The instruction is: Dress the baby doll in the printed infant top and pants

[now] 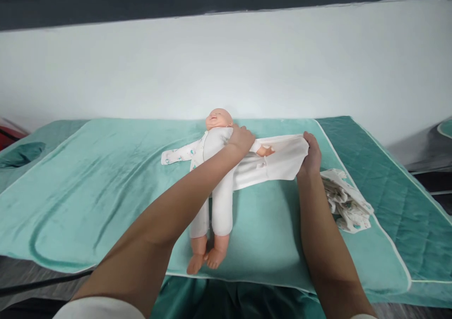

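Observation:
A baby doll [213, 142] in a white suit lies on its back, head toward the wall and bare feet toward me. My left hand [242, 139] is closed around its upper arm near the shoulder; the doll's hand [265, 151] sticks out beyond my fingers. My right hand [311, 155] grips the outer edge of a white baby top [282, 161] and pulls it out flat to the right, beneath the doll's arm. The top's patterned sleeve [180, 154] lies spread on the other side, around or under the doll's other arm, which is hidden.
A crumpled heap of printed baby clothes [346, 201] lies right of my right forearm. The doll rests on a teal blanket [106, 182] spread over a darker quilted mattress [391, 187]. A white wall [226, 65] rises behind the bed. A dark cable [45, 283] runs at lower left.

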Tool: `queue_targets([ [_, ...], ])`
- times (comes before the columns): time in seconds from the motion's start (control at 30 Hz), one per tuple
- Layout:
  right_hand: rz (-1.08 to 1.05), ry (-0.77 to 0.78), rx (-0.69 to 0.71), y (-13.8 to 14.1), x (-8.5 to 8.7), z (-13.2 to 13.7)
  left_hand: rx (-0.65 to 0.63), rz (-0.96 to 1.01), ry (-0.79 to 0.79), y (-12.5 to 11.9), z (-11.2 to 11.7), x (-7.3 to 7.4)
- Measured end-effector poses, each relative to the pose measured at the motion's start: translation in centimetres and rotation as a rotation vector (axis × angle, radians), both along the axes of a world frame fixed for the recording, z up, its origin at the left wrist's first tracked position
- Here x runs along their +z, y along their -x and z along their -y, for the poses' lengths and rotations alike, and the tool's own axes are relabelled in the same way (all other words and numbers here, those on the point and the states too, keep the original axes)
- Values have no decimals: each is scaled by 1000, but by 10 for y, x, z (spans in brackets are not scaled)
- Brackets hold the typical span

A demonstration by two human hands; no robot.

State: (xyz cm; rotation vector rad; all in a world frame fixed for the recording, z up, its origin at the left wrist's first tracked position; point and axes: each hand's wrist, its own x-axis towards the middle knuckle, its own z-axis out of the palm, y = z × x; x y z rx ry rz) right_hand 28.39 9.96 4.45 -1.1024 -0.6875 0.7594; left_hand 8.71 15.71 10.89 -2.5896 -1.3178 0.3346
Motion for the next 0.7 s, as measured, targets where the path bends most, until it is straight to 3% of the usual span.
queue_targets([
  [0.2,-158,-195,142,17,21,10,130,-4,12,-10,-4,-10],
  [0.3,-179,-170,244,37,25,19,103,127,31,-8,-7,-18],
  [0.4,-104,-119,465,59,22,30,-10,331,113,0,-11,-19],
  [0.5,-45,-96,721,76,17,39,-171,592,310,13,-18,-12],
  [0.57,0,-74,871,84,14,44,-214,775,407,25,-25,-6],
  [0.7,125,-95,1117,93,12,51,-227,971,268,58,-37,-3],
])
